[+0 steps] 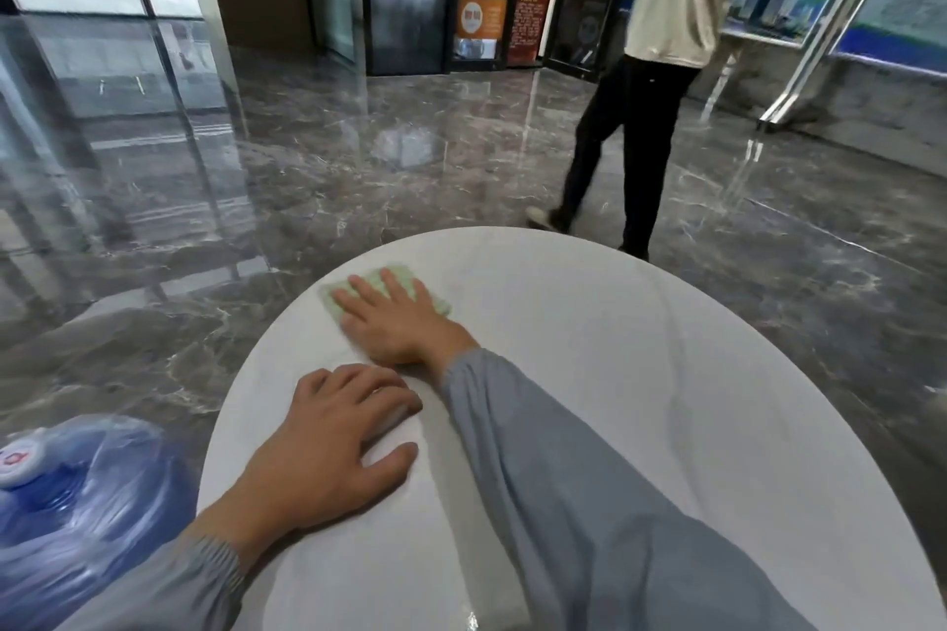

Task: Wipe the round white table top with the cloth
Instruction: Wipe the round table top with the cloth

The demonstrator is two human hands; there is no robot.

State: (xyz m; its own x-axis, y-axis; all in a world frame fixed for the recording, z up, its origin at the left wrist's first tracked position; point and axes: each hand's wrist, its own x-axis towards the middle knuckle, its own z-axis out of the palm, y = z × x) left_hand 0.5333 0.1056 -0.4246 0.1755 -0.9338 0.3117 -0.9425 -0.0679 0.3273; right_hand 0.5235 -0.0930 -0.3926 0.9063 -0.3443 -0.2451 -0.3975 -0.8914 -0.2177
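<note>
Wiping is judged under way, with much surface left: the green cloth (pixel 373 278) is pressed under the flat, straight-fingered right hand (pixel 394 318) near the far left edge of the round white table top (pixel 615 374), and the left hand (pixel 333 446) is rested flat nearer, holding nothing.

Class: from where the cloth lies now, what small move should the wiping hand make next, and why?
Probably slide the cloth rightward. The right hand presses flat on the green cloth near the table top's far left edge, so the broad right side lies ahead; the left hand rests flat nearer the person.
</note>
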